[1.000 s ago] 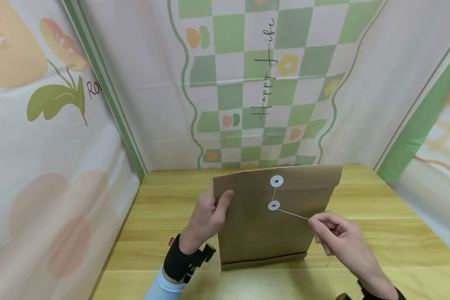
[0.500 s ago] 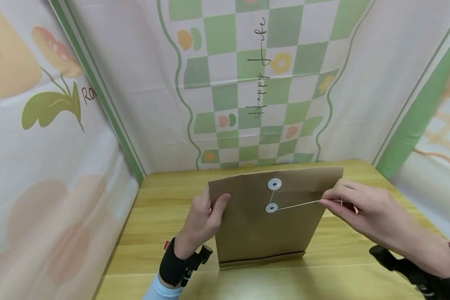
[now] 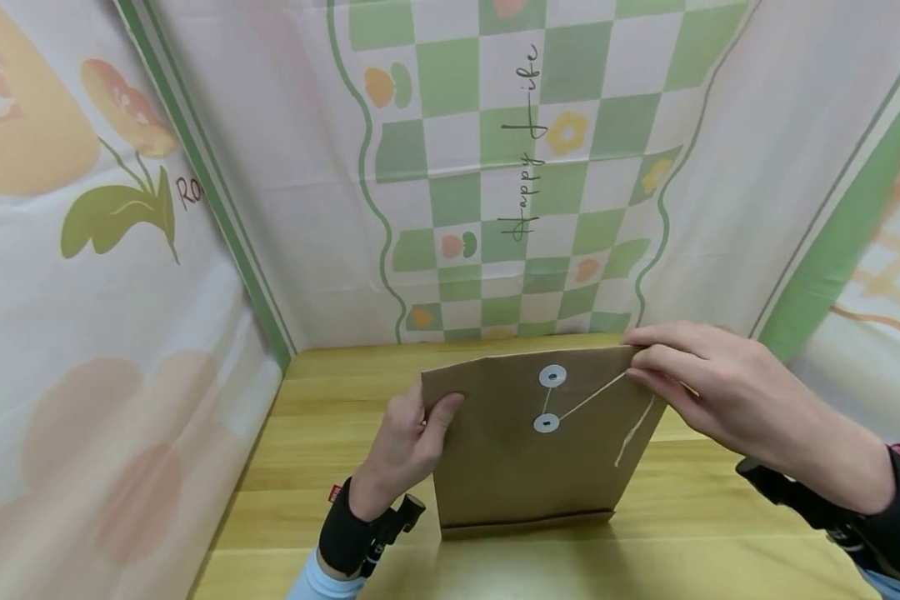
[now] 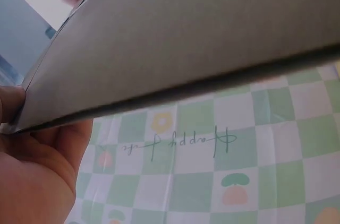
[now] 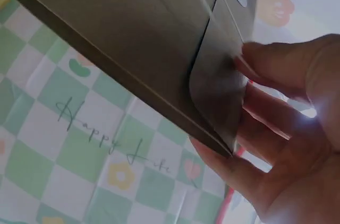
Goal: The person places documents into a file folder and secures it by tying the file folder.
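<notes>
A brown kraft-paper document envelope [image 3: 525, 479] stands upright on its lower edge, flap side towards me. My left hand [image 3: 405, 442] grips its upper left edge, thumb on the front. One white paper disc [image 3: 562, 376] is on the flap, another white disc [image 3: 546, 423] just below it. A thin pale string [image 3: 592, 397] joins the discs and runs taut from the lower one up to my right hand [image 3: 720, 383]. That hand pinches the string at the upper right corner, its fingers reaching behind the flap [image 5: 218, 80]. A loose string end dangles below it.
The envelope stands on a wood-grain table [image 3: 330, 400]. Behind it hangs a printed cloth [image 3: 457, 142] with green checks. Another patterned cloth [image 3: 120, 317] closes off the left side. Each wrist wears a black strap [image 3: 345, 525] with a small camera.
My right hand has risen from low beside the envelope to its upper right corner, swinging the string from a downward slant to an upward one. My left hand keeps its grip.
</notes>
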The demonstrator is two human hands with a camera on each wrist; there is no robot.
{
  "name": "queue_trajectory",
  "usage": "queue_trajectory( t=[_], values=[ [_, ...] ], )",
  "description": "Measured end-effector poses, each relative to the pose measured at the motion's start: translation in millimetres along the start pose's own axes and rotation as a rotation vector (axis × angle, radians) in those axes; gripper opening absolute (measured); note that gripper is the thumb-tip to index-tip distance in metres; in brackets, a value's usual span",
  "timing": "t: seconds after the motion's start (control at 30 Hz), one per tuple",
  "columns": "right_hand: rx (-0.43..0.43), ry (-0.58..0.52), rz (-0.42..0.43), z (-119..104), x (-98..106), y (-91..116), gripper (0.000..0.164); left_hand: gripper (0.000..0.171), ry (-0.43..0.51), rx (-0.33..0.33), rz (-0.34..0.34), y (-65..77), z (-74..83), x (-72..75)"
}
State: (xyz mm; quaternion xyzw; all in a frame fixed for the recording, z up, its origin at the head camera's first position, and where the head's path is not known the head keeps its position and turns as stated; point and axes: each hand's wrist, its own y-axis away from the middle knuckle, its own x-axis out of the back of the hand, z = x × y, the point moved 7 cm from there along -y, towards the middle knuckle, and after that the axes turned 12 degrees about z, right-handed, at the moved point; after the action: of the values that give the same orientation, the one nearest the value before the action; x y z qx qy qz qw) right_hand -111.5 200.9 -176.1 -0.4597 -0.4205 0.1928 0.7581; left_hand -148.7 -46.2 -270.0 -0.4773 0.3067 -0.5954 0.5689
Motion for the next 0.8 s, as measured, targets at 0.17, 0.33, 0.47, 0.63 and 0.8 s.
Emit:
queue_trajectory(
  t=[0.17,0.33,0.47,0.63,0.8],
  values=[
    [-0.013,0.074,-0.065,1.3,-9.5,-10.5,0.044,0.015,0.004,0.006,-0.028,1.2,-0.5,-2.2],
    [-0.005,-0.094,-0.074,-3.3,-26.4,-21.7,0.037,0.012,0.045,0.015,-0.014,1.9,-1.2,-1.5],
    [-0.029,-0.295,-0.044,-4.6,-35.1,-25.4,0.031,0.009,0.061,0.008,-0.002,1.4,-1.5,-0.6],
    [-0.065,-0.379,-0.058,-5.0,-40.2,-24.5,0.028,0.010,0.054,0.005,0.006,2.3,-2.2,1.8],
    [-0.073,-0.429,-0.095,-6.4,-41.0,-23.7,0.025,0.010,0.045,0.009,0.008,4.5,-4.4,4.6]
  ],
)
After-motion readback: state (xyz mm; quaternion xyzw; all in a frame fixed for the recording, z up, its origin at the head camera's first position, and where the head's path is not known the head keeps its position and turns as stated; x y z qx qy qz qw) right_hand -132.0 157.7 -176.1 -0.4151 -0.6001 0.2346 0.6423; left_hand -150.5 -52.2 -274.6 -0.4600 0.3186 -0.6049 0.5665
